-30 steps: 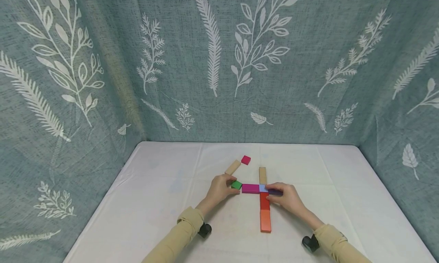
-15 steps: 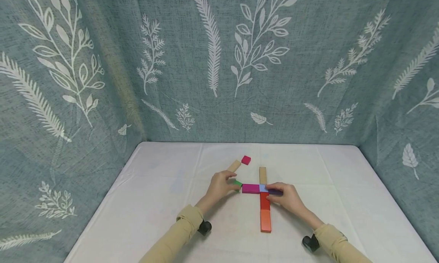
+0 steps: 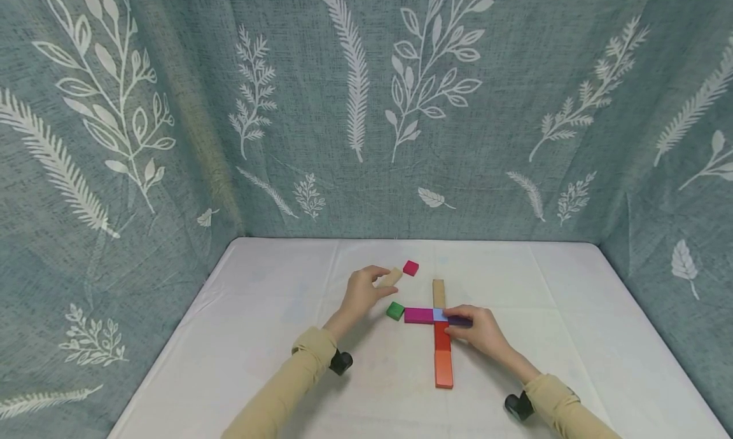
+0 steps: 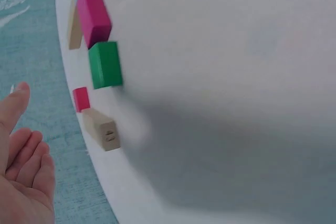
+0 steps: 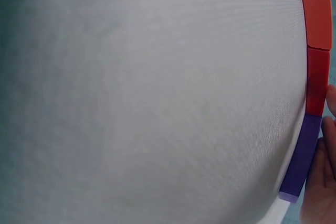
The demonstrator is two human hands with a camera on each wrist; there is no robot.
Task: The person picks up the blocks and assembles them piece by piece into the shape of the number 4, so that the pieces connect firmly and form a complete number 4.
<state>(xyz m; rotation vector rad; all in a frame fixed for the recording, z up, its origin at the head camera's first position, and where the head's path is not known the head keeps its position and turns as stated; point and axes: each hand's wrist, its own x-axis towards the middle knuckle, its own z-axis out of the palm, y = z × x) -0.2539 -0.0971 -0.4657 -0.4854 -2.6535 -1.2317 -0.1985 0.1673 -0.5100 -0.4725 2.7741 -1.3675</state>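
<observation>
My left hand [image 3: 364, 290] reaches around the near end of a plain wooden block [image 3: 392, 277], thumb and fingers apart. In the left wrist view a gap shows between the fingers and that wooden block [image 4: 101, 129]. Close by lies a green block [image 3: 395, 310], untouched. My right hand [image 3: 482, 328] rests at the join of a light blue cube [image 3: 438, 314], a red block [image 3: 442, 336] and a purple block [image 5: 302, 156]. Its index finger covers part of the purple block and its thumb lies by the red one. A magenta block [image 3: 418, 315] adjoins the blue cube.
Behind the blue cube stretches another wooden block [image 3: 438, 292]. An orange block [image 3: 443, 369] continues the red one toward me. A small crimson cube [image 3: 410, 268] lies beyond the left hand's block. White cloth [image 3: 544, 312] covers the table; a leaf-patterned curtain [image 3: 378, 191] surrounds it.
My left hand has left the green block and moved away from me to the wooden block. The green block now shows fully. My right hand stays in place.
</observation>
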